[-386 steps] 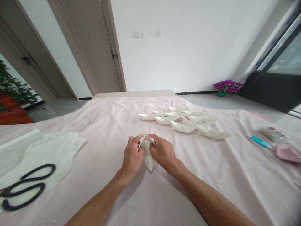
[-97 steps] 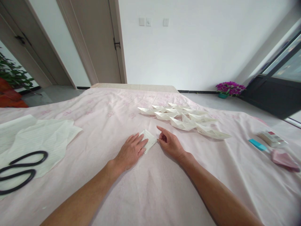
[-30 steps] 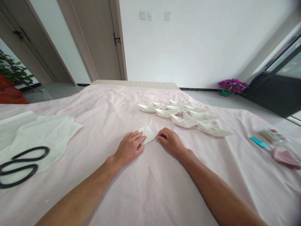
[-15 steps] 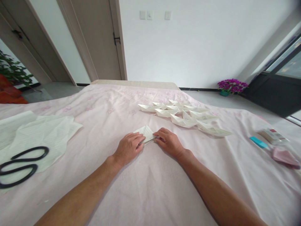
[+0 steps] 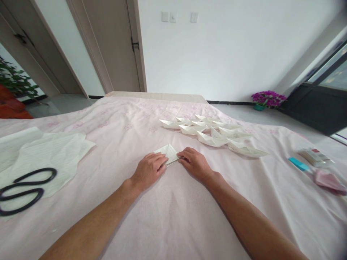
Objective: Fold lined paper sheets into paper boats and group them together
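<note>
A small folded white paper (image 5: 168,153) lies on the pink sheet (image 5: 173,209) in front of me. My left hand (image 5: 149,169) rests flat on its near left part, fingers stretched out and together. My right hand (image 5: 194,163) is at the paper's right corner, fingers curled and pinching its edge. Beyond them sits a cluster of several finished white paper boats (image 5: 214,135).
Black scissors (image 5: 23,190) lie on loose white paper sheets (image 5: 46,155) at the left. At the right are a teal object (image 5: 297,164), a clear packet (image 5: 314,155) and a pink item (image 5: 329,179). Doors, a plant and purple flowers (image 5: 267,98) stand beyond.
Since 12.9 s ago the paper went from held up in both hands to flat on the sheet. Over the last second my right fingers closed onto its right edge.
</note>
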### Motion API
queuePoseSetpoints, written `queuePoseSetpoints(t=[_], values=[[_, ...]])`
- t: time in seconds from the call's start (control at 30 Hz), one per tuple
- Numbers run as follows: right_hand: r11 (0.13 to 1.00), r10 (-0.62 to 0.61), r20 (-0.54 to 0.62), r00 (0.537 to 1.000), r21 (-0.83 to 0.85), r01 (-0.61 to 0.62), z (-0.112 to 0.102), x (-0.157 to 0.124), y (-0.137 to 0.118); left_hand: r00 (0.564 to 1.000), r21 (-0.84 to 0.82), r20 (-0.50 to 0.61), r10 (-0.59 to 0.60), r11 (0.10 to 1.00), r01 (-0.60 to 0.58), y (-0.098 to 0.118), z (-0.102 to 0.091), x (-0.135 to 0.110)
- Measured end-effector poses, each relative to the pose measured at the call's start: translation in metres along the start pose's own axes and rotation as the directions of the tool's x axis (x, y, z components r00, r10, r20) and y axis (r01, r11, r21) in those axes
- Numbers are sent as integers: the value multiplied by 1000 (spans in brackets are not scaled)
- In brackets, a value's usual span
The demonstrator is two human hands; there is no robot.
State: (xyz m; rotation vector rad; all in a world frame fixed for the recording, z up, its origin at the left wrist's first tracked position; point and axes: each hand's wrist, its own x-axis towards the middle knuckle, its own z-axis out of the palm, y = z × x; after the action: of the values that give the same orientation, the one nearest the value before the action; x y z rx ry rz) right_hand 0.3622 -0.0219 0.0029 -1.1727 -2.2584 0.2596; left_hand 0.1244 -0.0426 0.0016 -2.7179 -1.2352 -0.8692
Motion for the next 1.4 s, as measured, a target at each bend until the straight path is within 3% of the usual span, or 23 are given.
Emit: queuePoseSetpoints(t=[0.8,1.4], values=[[991,-11,-136,991,127,29,6,0,6,1000,10,15,4,1000,-4,-1,0,0],[994,-12,-119,993,104,25,4,-1,5,1000,11,8,19,1000,-19,-2,2,-2]])
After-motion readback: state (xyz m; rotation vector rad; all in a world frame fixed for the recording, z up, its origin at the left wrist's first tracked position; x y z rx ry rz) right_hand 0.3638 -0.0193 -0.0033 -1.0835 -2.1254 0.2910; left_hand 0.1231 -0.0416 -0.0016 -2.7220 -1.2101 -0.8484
